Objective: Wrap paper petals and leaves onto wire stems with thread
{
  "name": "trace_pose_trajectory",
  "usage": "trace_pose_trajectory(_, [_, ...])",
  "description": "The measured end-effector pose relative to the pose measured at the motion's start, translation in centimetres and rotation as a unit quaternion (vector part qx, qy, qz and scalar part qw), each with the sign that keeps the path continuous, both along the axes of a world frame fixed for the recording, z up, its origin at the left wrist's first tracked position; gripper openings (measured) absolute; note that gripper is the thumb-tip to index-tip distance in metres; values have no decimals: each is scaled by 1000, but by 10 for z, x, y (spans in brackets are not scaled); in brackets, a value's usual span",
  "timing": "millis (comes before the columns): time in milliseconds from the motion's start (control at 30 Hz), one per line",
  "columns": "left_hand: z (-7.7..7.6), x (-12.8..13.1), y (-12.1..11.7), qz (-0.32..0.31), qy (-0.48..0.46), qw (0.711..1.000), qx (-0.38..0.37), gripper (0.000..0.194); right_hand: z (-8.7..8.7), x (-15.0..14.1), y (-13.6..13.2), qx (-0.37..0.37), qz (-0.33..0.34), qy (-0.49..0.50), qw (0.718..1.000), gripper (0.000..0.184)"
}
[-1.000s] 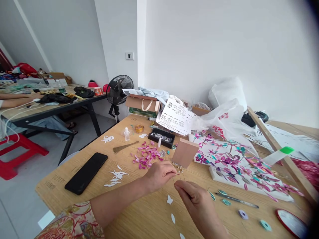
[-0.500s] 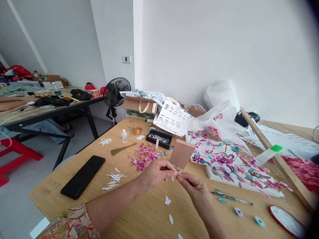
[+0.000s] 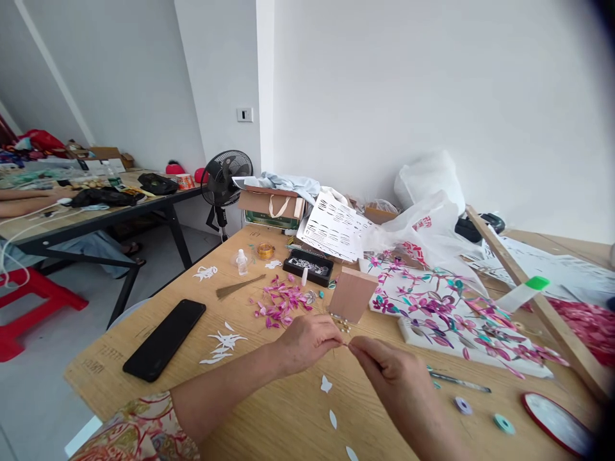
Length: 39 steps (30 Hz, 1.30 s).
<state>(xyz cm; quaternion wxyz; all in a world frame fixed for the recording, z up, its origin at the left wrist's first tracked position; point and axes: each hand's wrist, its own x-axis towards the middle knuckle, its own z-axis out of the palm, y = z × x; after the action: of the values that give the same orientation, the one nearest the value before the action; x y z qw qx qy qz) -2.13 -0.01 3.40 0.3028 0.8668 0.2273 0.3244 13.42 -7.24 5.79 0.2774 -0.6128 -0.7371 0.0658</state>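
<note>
My left hand [image 3: 307, 342] and my right hand [image 3: 384, 368] meet fingertip to fingertip just above the wooden table [image 3: 288, 422], pinching a small thin piece between them; it is too small to name. A cluster of tiny pale beads [image 3: 342, 323] lies right behind my fingers, by a small brown card box [image 3: 353, 293]. A heap of purple paper petals [image 3: 281, 302] lies beyond my left hand. White paper petal cutouts [image 3: 327, 384] lie under my wrists.
A black phone [image 3: 164, 339] lies at left near white cutouts [image 3: 223, 342]. A flower canvas [image 3: 446, 314], tweezers [image 3: 456, 382], paper coils [image 3: 464, 404], a black tray [image 3: 307, 266], a small bottle [image 3: 241, 261], plastic bags and a wooden bar [image 3: 533, 298] fill the right. Another person's arm [image 3: 24, 206] rests on a far table.
My right hand has risen from the table to meet my left hand's fingertips. The view shifted slightly; the things on the table have not moved.
</note>
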Motion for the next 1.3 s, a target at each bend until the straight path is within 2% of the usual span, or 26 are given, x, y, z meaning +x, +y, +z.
trace_pose_trajectory(67, [5, 0, -2, -50, -16, 996, -66, 12, 2, 9, 7, -14, 6, 45, 999, 25])
trace_pose_trajectory(133, [9, 1, -4, -68, -56, 981, -173, 10, -4, 15, 16, -38, 19, 123, 991, 25])
trace_pose_trajectory(200, [12, 2, -5, -52, -106, 952, -283, 13, -15, 16, 22, -59, 27, 216, 974, 27])
trace_pose_trajectory(267, [13, 3, -5, -23, -147, 922, -357, 17, -29, 11, 25, -68, 25, 292, 954, 28])
trace_pose_trajectory(367, [10, 4, -3, 18, -178, 908, -379, 17, -47, -2, 21, -71, 19, 342, 937, 28])
trace_pose_trajectory(433, [7, 5, -1, 40, -177, 916, -358, 13, -53, -11, 16, -71, 11, 334, 940, 28])
trace_pose_trajectory(500, [4, 6, 2, 68, -158, 939, -298, 9, -55, -18, 10, -70, 0, 308, 949, 30])
trace_pose_trajectory(633, [-2, 6, 3, 104, -73, 988, -89, 10, -48, -25, 1, -54, -11, 236, 970, 33])
trace_pose_trajectory(767, [-6, 3, 2, 90, 16, 995, 36, 16, -31, -23, -6, -21, -4, 117, 993, 33])
trace_pose_trajectory(867, [-5, 2, -1, 45, 45, 996, 54, 16, -16, -10, -4, -5, 0, 77, 997, 29])
trace_pose_trajectory(933, [-1, 1, -3, -6, 31, 1000, 2, 14, -10, 1, 2, -4, -4, 101, 995, 26])
trace_pose_trajectory(1000, [2, 2, -6, -45, -12, 994, -100, 11, -10, 11, 12, -18, -8, 161, 987, 25])
trace_pose_trajectory(1067, [5, 4, -8, -56, -74, 970, -224, 10, -16, 16, 20, -42, -4, 238, 970, 26])
trace_pose_trajectory(1133, [7, 6, -9, -39, -131, 938, -319, 14, -27, 15, 26, -63, 6, 304, 951, 27])
trace_pose_trajectory(1200, [9, 7, -9, -9, -167, 915, -368, 18, -38, 9, 27, -77, 15, 345, 935, 26])
trace_pose_trajectory(1300, [10, 8, -6, 29, -184, 909, -372, 17, -51, -4, 21, -85, 14, 363, 928, 27])
